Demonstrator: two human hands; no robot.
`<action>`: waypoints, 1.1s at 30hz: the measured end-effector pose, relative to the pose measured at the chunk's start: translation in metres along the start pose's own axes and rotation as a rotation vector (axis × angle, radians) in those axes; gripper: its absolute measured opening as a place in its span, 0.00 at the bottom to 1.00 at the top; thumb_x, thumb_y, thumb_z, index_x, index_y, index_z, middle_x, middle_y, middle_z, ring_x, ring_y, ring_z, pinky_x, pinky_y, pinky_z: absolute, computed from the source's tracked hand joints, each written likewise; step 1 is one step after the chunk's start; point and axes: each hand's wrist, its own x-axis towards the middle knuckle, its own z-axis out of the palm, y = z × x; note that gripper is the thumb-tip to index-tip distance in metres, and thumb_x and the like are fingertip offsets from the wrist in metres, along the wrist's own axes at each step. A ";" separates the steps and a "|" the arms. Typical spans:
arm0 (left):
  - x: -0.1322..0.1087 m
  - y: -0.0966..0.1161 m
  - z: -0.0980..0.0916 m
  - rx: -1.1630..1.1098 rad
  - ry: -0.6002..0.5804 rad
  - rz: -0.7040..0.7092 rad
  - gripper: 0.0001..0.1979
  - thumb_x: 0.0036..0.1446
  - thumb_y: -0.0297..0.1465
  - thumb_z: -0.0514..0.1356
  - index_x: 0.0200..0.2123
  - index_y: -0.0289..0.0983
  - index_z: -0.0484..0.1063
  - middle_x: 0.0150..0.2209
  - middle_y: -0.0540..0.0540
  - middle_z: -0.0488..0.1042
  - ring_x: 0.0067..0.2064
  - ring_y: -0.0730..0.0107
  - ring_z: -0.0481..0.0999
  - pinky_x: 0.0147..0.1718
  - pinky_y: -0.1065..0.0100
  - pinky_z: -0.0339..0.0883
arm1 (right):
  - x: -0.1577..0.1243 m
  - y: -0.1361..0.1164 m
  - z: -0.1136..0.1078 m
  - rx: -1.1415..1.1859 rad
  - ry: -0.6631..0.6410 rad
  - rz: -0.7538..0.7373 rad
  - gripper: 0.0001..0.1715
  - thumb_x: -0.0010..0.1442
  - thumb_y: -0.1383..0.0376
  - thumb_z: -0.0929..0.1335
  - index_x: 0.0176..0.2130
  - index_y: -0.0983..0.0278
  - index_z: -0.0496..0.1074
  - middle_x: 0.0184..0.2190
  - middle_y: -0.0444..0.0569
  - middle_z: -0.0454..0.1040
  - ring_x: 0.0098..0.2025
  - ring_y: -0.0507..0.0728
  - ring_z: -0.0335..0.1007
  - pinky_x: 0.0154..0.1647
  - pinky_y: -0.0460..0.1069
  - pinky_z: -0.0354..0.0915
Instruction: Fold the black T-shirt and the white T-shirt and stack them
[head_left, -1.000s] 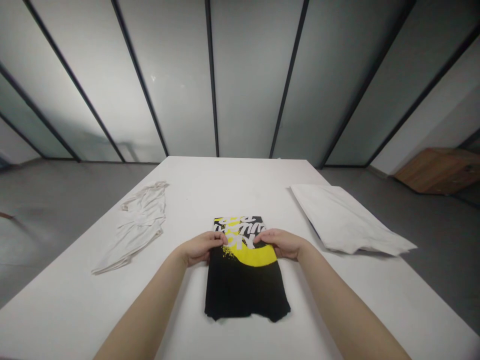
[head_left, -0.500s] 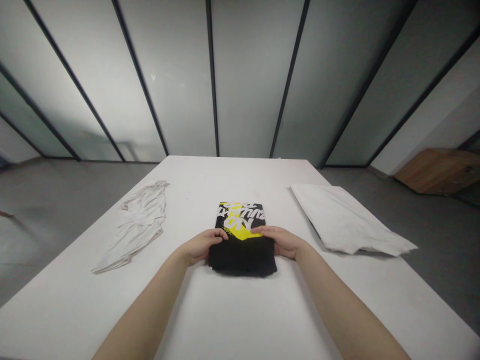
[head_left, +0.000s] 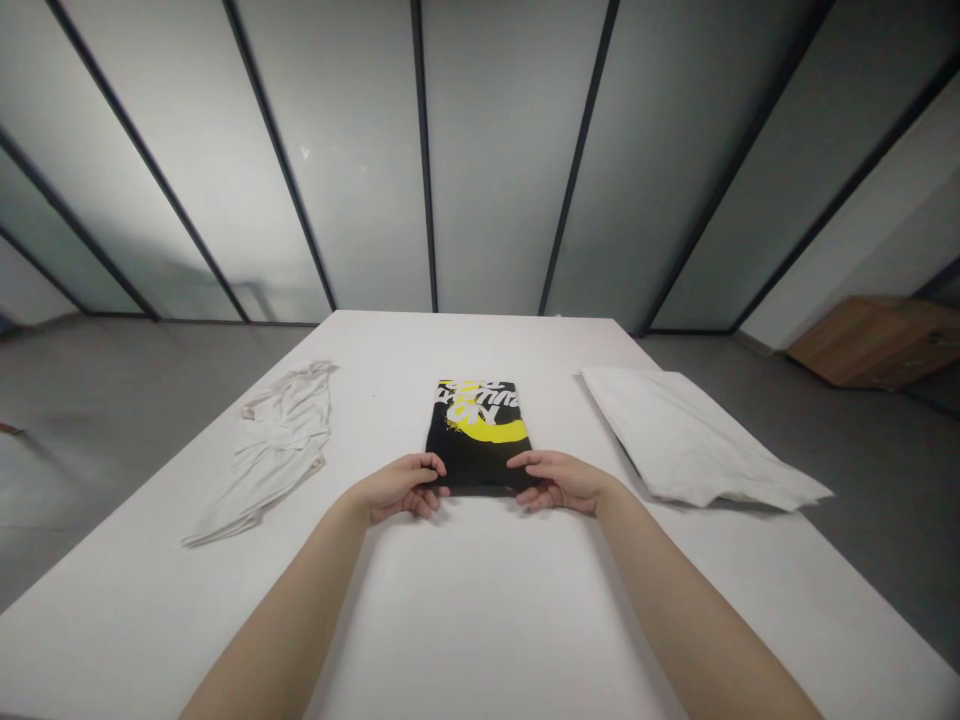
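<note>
**A:** Quick look at this shot: why are the hands parked like that? The left hand (head_left: 397,488) and right hand (head_left: 559,482) sit apart, one at each near corner of the folded black shirt (head_left: 478,435) with the yellow and white print.

**B:** Looks like they're bracing that near edge so the stack stays square. Are they actually clamped on it, though? Can't tell from this angle, tbh.

**A:** Fair. The shirt's around mid-table on the white table (head_left: 480,610), between a crumpled white cloth (head_left: 277,450) toward the left edge and a flat white bundle (head_left: 694,440) toward the right, so it's got its own space.
</note>
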 end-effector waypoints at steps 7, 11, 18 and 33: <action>-0.005 0.001 -0.007 0.082 0.091 0.039 0.24 0.61 0.47 0.68 0.50 0.40 0.66 0.32 0.42 0.83 0.25 0.69 0.80 0.24 0.74 0.68 | 0.003 -0.003 0.001 0.071 0.094 -0.169 0.22 0.64 0.63 0.73 0.56 0.60 0.72 0.48 0.54 0.82 0.43 0.58 0.83 0.53 0.57 0.78; -0.001 -0.003 -0.006 0.224 0.193 0.065 0.22 0.62 0.47 0.66 0.51 0.39 0.68 0.24 0.47 0.79 0.21 0.69 0.77 0.20 0.74 0.63 | 0.024 0.000 -0.002 0.032 0.425 -0.388 0.21 0.62 0.61 0.73 0.54 0.58 0.71 0.48 0.54 0.81 0.46 0.60 0.81 0.50 0.57 0.78; -0.020 0.005 -0.003 0.408 -0.279 -0.191 0.22 0.57 0.49 0.69 0.44 0.38 0.76 0.27 0.44 0.81 0.18 0.72 0.72 0.16 0.73 0.58 | 0.031 0.002 0.025 -0.924 0.697 -0.854 0.21 0.68 0.57 0.65 0.55 0.61 0.78 0.59 0.59 0.76 0.66 0.66 0.67 0.72 0.66 0.59; 0.020 -0.030 0.042 1.054 0.391 0.557 0.25 0.64 0.40 0.63 0.63 0.43 0.72 0.72 0.37 0.63 0.75 0.43 0.54 0.73 0.41 0.38 | 0.022 0.017 0.099 -1.545 0.482 -0.446 0.31 0.71 0.60 0.64 0.69 0.67 0.67 0.72 0.61 0.63 0.72 0.71 0.58 0.72 0.63 0.54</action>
